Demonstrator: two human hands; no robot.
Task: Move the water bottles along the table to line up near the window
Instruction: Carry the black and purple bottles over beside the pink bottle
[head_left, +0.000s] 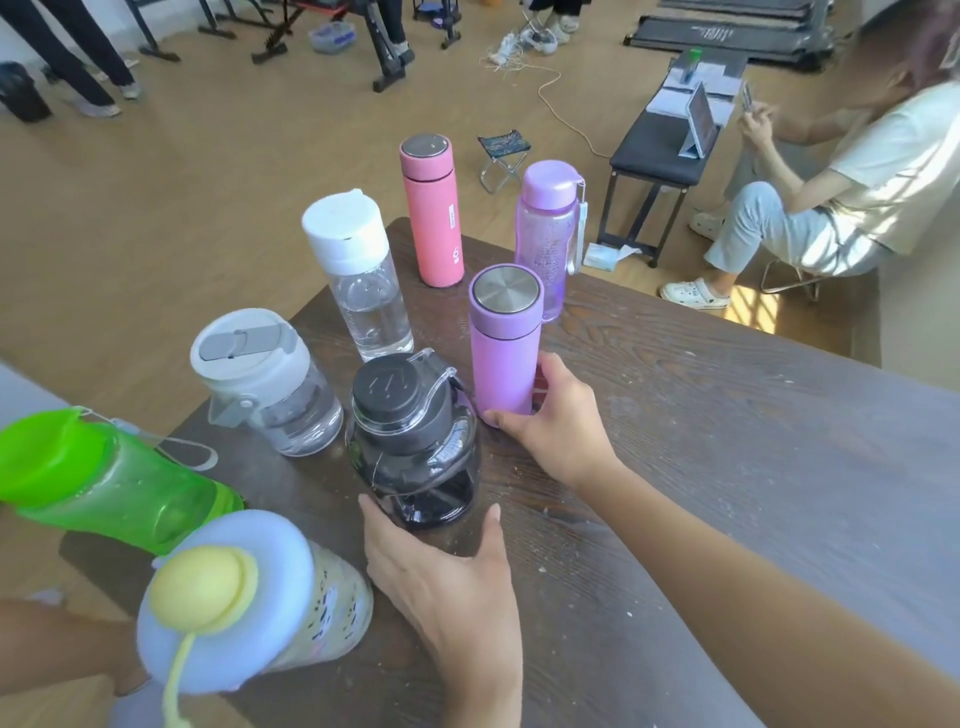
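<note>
Several water bottles stand on the dark wooden table (727, 467). My left hand (441, 587) wraps the base of a smoky black jug (415, 441) with a black cap. My right hand (550, 415) grips the lower part of a lilac thermos (504, 343) with a steel lid. Beyond them stand a pink thermos (434, 213), a translucent purple bottle (545, 228), a clear bottle with a white cap (363, 280) and a squat clear bottle with a grey-white lid (270, 384). Nearest me on the left are a green bottle (114, 483) and a pale bottle with a blue-and-yellow lid (244, 597).
A person sits on a stool (795, 275) at the right, past the table's far edge, beside a black bench (660, 156) holding a tablet. A small folding stool (501, 156) and exercise gear stand on the wooden floor. A forearm (57, 649) shows at the lower left.
</note>
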